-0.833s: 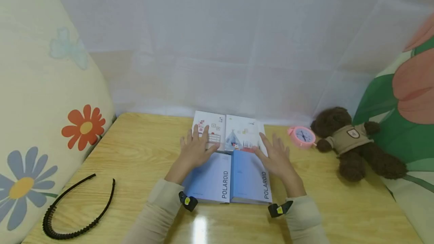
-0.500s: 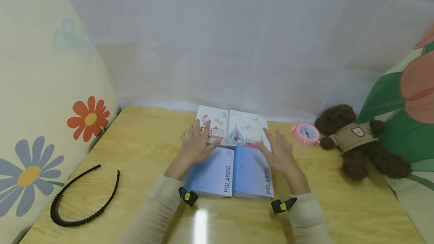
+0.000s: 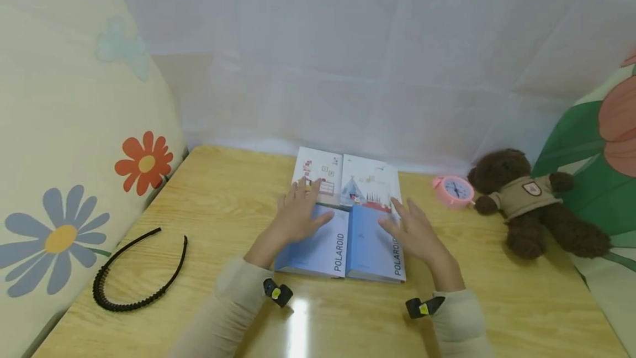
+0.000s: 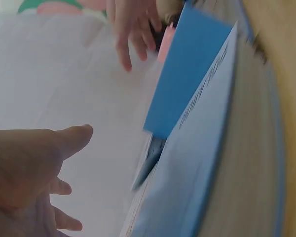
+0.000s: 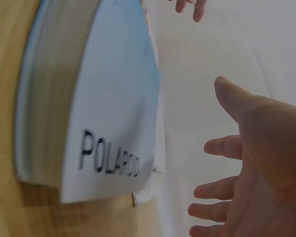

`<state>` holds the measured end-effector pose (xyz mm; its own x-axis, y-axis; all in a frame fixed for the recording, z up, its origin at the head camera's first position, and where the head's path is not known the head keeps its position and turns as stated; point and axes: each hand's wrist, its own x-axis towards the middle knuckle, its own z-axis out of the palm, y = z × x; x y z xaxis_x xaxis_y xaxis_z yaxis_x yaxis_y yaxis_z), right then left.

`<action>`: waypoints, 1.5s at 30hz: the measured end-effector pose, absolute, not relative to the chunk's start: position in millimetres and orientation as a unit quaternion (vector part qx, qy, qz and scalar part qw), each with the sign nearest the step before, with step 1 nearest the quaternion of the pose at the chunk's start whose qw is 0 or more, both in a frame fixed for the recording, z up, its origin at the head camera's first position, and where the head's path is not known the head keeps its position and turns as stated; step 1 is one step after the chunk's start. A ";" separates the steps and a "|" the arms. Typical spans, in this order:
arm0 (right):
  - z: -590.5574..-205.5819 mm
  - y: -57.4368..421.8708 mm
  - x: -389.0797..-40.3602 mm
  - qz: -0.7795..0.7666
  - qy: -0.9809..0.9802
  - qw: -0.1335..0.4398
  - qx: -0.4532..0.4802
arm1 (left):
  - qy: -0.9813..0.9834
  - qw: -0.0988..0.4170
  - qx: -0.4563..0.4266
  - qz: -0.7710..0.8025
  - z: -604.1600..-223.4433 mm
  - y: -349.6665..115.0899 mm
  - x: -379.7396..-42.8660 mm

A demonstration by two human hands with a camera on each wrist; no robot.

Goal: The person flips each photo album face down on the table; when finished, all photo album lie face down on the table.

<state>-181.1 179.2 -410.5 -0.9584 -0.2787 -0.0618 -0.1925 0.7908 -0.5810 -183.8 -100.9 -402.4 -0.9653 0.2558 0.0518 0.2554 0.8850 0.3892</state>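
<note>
Two blue albums lettered POLAROID lie side by side, a left album [image 3: 318, 247] and a right album [image 3: 372, 247]. Against their far edges are two white illustrated books, a left book [image 3: 325, 167] and a right book [image 3: 372, 173]. My left hand [image 3: 296, 215], fingers spread, overlaps the left album and left white book in the head view. My right hand [image 3: 414, 233] is spread at the right side of the right album. In the wrist views, the left hand [image 4: 29, 168] and right hand [image 5: 266, 148] hover above the covers, apart from them and holding nothing.
A pink alarm clock [image 3: 454, 190] and a brown teddy bear [image 3: 526, 203] lie to the right on the wooden table [image 3: 228, 198]. At the left is a black headband [image 3: 139, 305]. White cloth [image 3: 298, 70] hangs behind; flowered cushions [image 3: 59, 142] flank the table.
Both hands have drawn back slightly toward me relative to the books, the right one also a little outward. The head view has shifted, moving the scene up and right; the books keep their arrangement.
</note>
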 end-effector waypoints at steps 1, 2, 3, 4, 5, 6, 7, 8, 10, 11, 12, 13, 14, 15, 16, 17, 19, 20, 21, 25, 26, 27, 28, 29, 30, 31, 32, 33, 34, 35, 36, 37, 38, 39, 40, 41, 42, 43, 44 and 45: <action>-412.2 180.9 -178.8 -0.299 0.942 0.078 -0.127 | 0.967 0.010 0.150 0.205 -403.4 -95.9 -179.2; -414.2 182.7 -176.8 -0.304 0.940 0.083 -0.128 | 0.962 0.023 0.168 0.213 -404.5 -90.9 -174.4; -416.2 184.3 -174.4 -0.307 0.938 0.089 -0.134 | 0.957 0.042 0.184 0.220 -405.1 -85.5 -169.6; -418.4 185.6 -172.5 -0.310 0.935 0.093 -0.145 | 0.952 0.062 0.199 0.226 -405.8 -80.6 -165.4; -421.0 186.7 -170.6 -0.313 0.932 0.098 -0.156 | 0.946 0.083 0.211 0.233 -407.0 -76.3 -161.6; -423.3 187.3 -168.8 -0.319 0.927 0.106 -0.168 | 0.940 0.101 0.222 0.238 -408.5 -72.4 -158.7; -425.9 187.5 -167.4 -0.323 0.921 0.113 -0.183 | 0.935 0.116 0.230 0.243 -410.3 -69.1 -156.4; -428.8 187.4 -166.2 -0.329 0.916 0.125 -0.194 | 0.933 0.127 0.234 0.242 -412.0 -66.2 -154.8; -434.8 186.0 -164.8 -0.333 0.908 0.143 -0.211 | 0.933 0.138 0.237 0.235 -417.9 -61.0 -154.0; -437.7 185.1 -164.1 -0.334 0.906 0.154 -0.212 | 0.933 0.142 0.235 0.232 -421.1 -58.6 -153.9; -440.3 184.0 -163.7 -0.335 0.903 0.161 -0.213 | 0.935 0.141 0.232 0.228 -424.3 -56.3 -153.8; -442.6 183.0 -163.2 -0.337 0.903 0.166 -0.211 | 0.937 0.141 0.226 0.226 -427.8 -54.1 -153.7; -444.8 182.1 -162.7 -0.338 0.902 0.171 -0.207 | 0.938 0.141 0.219 0.226 -430.3 -51.8 -153.1; -446.3 181.3 -162.2 -0.341 0.901 0.173 -0.206 | 0.940 0.140 0.213 0.227 -432.9 -49.7 -152.2; -447.5 180.5 -161.6 -0.344 0.900 0.173 -0.204 | 0.941 0.138 0.207 0.229 -434.9 -47.6 -151.1; -447.9 179.8 -160.9 -0.348 0.899 0.172 -0.202 | 0.942 0.135 0.202 0.231 -436.1 -45.5 -149.6; -448.8 178.8 -159.9 -0.353 0.899 0.165 -0.198 | 0.945 0.119 0.195 0.235 -438.4 -42.1 -147.1; -449.1 178.3 -159.5 -0.354 0.900 0.162 -0.197 | 0.946 0.109 0.191 0.239 -438.8 -40.6 -145.6; -449.0 177.8 -159.0 -0.353 0.901 0.159 -0.196 | 0.947 0.101 0.188 0.241 -439.5 -39.3 -144.2; -448.8 177.4 -158.2 -0.355 0.910 0.137 -0.167 | 0.949 0.077 0.177 0.251 -442.1 -35.8 -138.4; -448.6 177.4 -158.2 -0.356 0.912 0.130 -0.158 | 0.949 0.075 0.175 0.251 -443.0 -35.3 -137.0; -448.6 177.1 -158.5 -0.357 0.914 0.123 -0.150 | 0.950 0.072 0.174 0.249 -444.3 -34.7 -135.9; -448.8 177.1 -159.0 -0.360 0.915 0.118 -0.143 | 0.951 0.070 0.174 0.247 -445.3 -34.1 -134.9; -449.0 176.9 -159.6 -0.362 0.915 0.114 -0.136 | 0.951 0.069 0.175 0.245 -446.5 -33.4 -134.2; -449.6 176.7 -160.1 -0.358 0.917 0.113 -0.131 | 0.951 0.066 0.179 0.244 -447.7 -32.8 -133.6; -450.0 176.9 -160.5 -0.355 0.919 0.111 -0.130 | 0.950 0.066 0.181 0.244 -448.3 -32.0 -133.1; -450.3 177.2 -160.9 -0.352 0.920 0.111 -0.130 | 0.950 0.067 0.183 0.245 -448.9 -31.1 -132.8; -450.6 177.6 -161.1 -0.348 0.922 0.111 -0.130 | 0.949 0.067 0.185 0.244 -449.3 -30.3 -132.3; -450.9 178.4 -161.3 -0.346 0.923 0.112 -0.129 | 0.949 0.067 0.188 0.245 -449.1 -29.6 -131.5; -450.7 179.2 -161.2 -0.344 0.924 0.112 -0.128 | 0.948 0.065 0.191 0.245 -449.2 -29.0 -130.8; -449.8 179.8 -160.4 -0.342 0.924 0.113 -0.127 | 0.948 0.061 0.193 0.245 -449.4 -28.6 -129.7; -449.4 180.5 -158.3 -0.341 0.925 0.111 -0.129 | 0.948 0.059 0.195 0.244 -449.9 -28.0 -127.4; -449.2 181.1 -155.7 -0.340 0.925 0.110 -0.130 | 0.948 0.052 0.199 0.243 -450.6 -27.8 -124.7; -449.1 181.6 -152.8 -0.340 0.925 0.109 -0.132 | 0.947 0.050 0.202 0.244 -450.5 -28.0 -121.2; -448.6 181.8 -149.2 -0.340 0.925 0.108 -0.134 | 0.947 0.047 0.204 0.245 -450.2 -28.3 -117.2; -447.7 181.6 -145.0 -0.340 0.924 0.108 -0.135 | 0.946 0.044 0.207 0.247 -450.4 -28.8 -113.0; -446.9 181.3 -140.3 -0.340 0.924 0.106 -0.137 | 0.944 0.044 0.209 0.251 -450.5 -29.6 -108.4; -446.3 180.9 -135.7 -0.340 0.924 0.104 -0.139 | 0.943 0.042 0.212 0.255 -450.3 -30.6 -103.4; -445.6 180.4 -130.9 -0.341 0.924 0.108 -0.137 | 0.940 0.043 0.214 0.261 -450.2 -31.8 -98.3; -444.4 179.7 -126.0 -0.341 0.923 0.112 -0.136 | 0.938 0.049 0.217 0.266 -450.1 -33.2 -93.1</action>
<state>-126.0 179.7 -444.4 -0.9379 -0.3276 -0.1139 -0.1748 0.7300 -0.6607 -93.1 -33.2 -450.1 -0.9012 0.4327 0.0239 0.3806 0.7640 0.5210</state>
